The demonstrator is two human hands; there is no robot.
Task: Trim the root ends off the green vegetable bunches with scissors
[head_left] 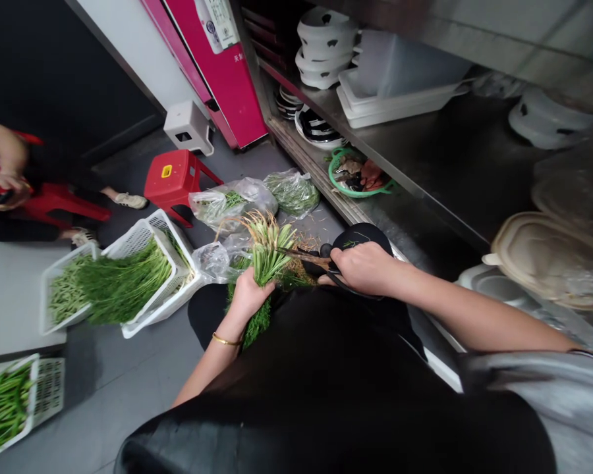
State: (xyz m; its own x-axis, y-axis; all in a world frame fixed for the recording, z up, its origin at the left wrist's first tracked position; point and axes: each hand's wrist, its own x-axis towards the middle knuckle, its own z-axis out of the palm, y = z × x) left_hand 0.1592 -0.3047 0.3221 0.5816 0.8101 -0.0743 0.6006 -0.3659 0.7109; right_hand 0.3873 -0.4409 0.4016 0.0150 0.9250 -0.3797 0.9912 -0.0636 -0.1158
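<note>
My left hand (pixel 248 293) is closed around a bunch of green stalks (pixel 267 254), its pale root ends fanned upward and its leafy tips hanging below my wrist. My right hand (pixel 363 266) grips a pair of black-handled scissors (pixel 321 258), whose blades reach left into the root ends of the bunch. Both hands work over my lap, which is covered by a black apron (pixel 326 368). A gold bangle sits on my left wrist.
White baskets (pixel 143 237) hold trimmed greens on the floor at left; another basket (pixel 44 388) sits lower left. Plastic bags of greens (pixel 291 191) lie ahead. A red stool (pixel 175 174) stands behind them. Steel shelving (pixel 425 151) with bowls runs along the right. Another person (pixel 10 171) sits far left.
</note>
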